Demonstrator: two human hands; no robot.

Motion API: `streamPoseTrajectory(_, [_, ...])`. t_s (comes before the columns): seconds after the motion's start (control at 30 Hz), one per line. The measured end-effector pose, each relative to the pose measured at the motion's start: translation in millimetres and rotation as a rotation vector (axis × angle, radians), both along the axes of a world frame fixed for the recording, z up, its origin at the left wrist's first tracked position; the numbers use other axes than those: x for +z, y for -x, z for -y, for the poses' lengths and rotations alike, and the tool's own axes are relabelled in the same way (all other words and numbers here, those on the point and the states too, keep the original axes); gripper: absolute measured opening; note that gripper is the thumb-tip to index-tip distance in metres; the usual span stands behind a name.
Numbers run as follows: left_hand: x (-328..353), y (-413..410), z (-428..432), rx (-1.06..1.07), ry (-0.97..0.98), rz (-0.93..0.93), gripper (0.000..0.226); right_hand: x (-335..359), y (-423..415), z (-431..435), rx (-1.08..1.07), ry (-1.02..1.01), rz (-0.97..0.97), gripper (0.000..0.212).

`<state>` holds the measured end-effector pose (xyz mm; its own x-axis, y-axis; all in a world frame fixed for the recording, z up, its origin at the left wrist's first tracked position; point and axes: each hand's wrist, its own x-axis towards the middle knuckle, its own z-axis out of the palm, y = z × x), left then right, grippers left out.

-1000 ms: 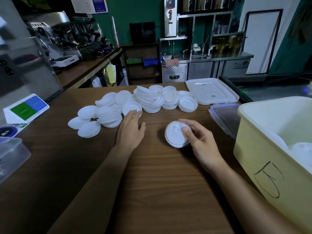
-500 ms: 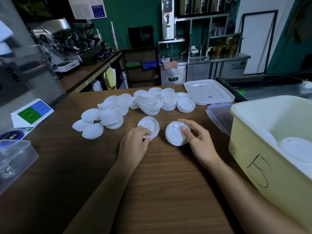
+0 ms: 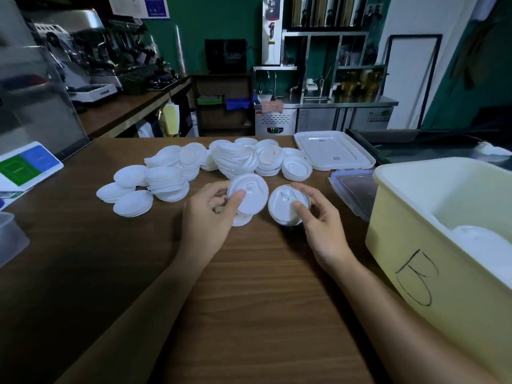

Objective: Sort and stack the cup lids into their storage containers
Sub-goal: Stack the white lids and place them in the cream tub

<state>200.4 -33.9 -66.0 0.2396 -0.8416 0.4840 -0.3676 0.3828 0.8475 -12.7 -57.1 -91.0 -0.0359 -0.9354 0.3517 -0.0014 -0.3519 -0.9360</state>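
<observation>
Cup lids (image 3: 238, 160) heaped behind; left hand (image 3: 205, 220) pinches one lid (image 3: 252, 202), right hand (image 3: 324, 228) pinches a second lid (image 3: 281, 210).

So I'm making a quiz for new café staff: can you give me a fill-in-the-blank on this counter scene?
The left hand and the right hand each hold a white ____.
The bin with the black scribble is ____.
The pile of loose ones lies on a table of ____.
Missing: lid; yellow; wood.
</observation>
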Motion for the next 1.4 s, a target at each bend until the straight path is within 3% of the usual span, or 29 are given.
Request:
streamPoseTrajectory(0.07, [1, 7, -1, -0.147, -0.053, -0.192, 0.016, 1, -1, 0, 0.012, -0.008, 0.008, 0.031])
streamPoseTrajectory(0.13, [-2, 13, -1, -0.211, -0.110, -0.224, 0.018, 1, -3, -1, 0.062, -0.045, 0.045, 0.026])
streamPoseTrajectory(0.33, [-14, 14, 0, -0.082, -0.087, 0.070, 0.024, 8, -6, -9, 0.166, -0.060, 0.030, 0.028])
streamPoseTrajectory(0.5, [-14, 21, -4, -0.074, -0.044, 0.065, 0.017, 8, -6, -10, 0.182, -0.042, 0.051, 0.038])
streamPoseTrajectory(0.67, [-15, 22, -6, -0.052, 0.019, 0.136, 0.022, 7, -6, -9, 0.205, -0.028, 0.041, 0.032])
streamPoseTrajectory(0.83, [-14, 9, -3, 0.036, 0.157, 0.445, 0.026, 3, -3, -4, 0.132, 0.030, 0.030, 0.030])
streamPoseTrajectory(1.07, [-25, -16, 8, -0.015, 0.053, 0.703, 0.009, 1, -2, -5, 0.036, 0.055, -0.009, 0.021])
streamPoseTrajectory(1.27, [-24, -16, 11, 0.004, 0.012, 0.716, 0.009, 5, -2, -8, -0.014, 0.051, -0.020, 0.020])
streamPoseTrajectory(1.4, [-23, -15, 12, -0.008, 0.005, 0.628, 0.017, 6, -2, -9, -0.008, 0.074, -0.049, 0.027])
